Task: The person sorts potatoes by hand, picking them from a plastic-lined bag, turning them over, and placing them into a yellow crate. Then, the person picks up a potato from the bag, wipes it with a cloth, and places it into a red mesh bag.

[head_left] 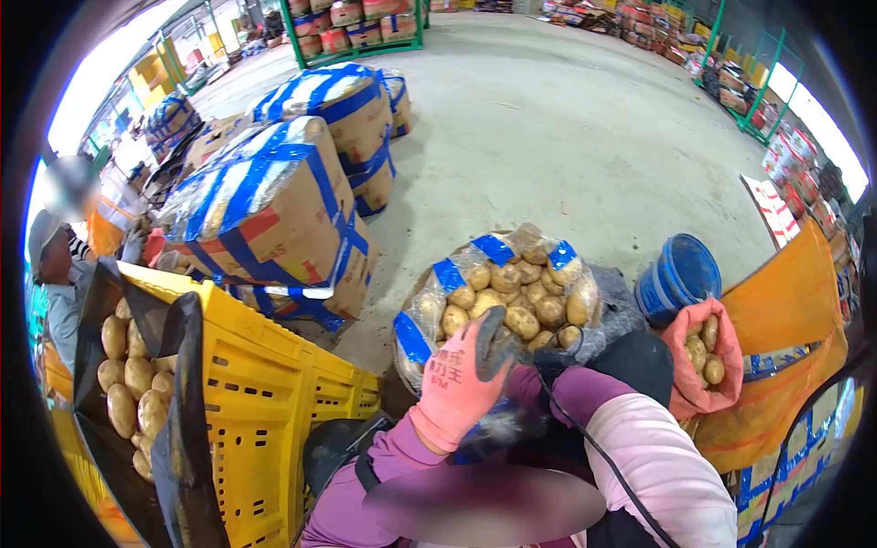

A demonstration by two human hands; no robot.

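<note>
A round container of potatoes [521,297], lined with clear plastic and blue tape, stands in front of me. My left hand [468,370], in a pink glove with grey fingers, is over its near edge. Its fingers are bent together, and what they hold, if anything, is hidden. The right forearm, in a pale pink and purple sleeve [594,393], reaches to the same near edge. My right hand cannot be made out there, behind the left hand and a dark object with a cord.
A blue bucket [678,279] and a red sack of potatoes [703,352] stand at the right. At the left are a yellow crate [256,402], potatoes in a dark liner [132,384], taped cartons [274,210] and a person in a cap [59,283].
</note>
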